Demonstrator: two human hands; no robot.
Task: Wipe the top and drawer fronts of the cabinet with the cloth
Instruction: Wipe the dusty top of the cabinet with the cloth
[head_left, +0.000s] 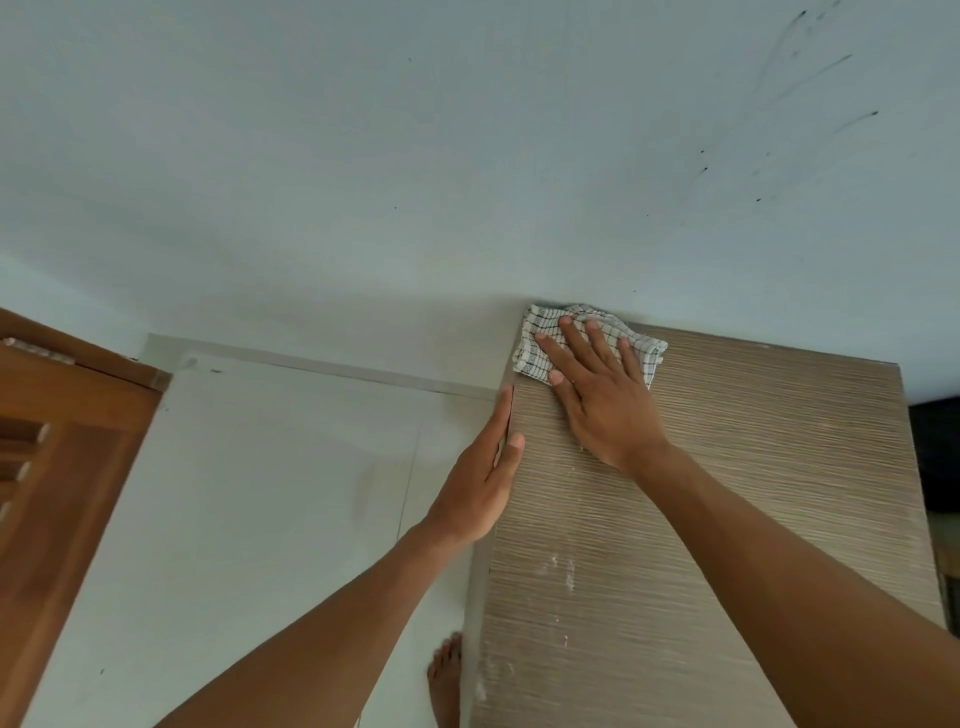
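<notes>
Both hands busy: right hand (602, 395) flat on cloth (535, 345) at cabinet (727, 493) top's far-left corner, left hand (480, 491) open bracing left edge; sweep overlapping strokes toward specks (569, 571).

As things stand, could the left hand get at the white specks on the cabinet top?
Probably yes: the left hand rests on the cabinet top's left edge, and nothing lies between it and the white specks.
</notes>
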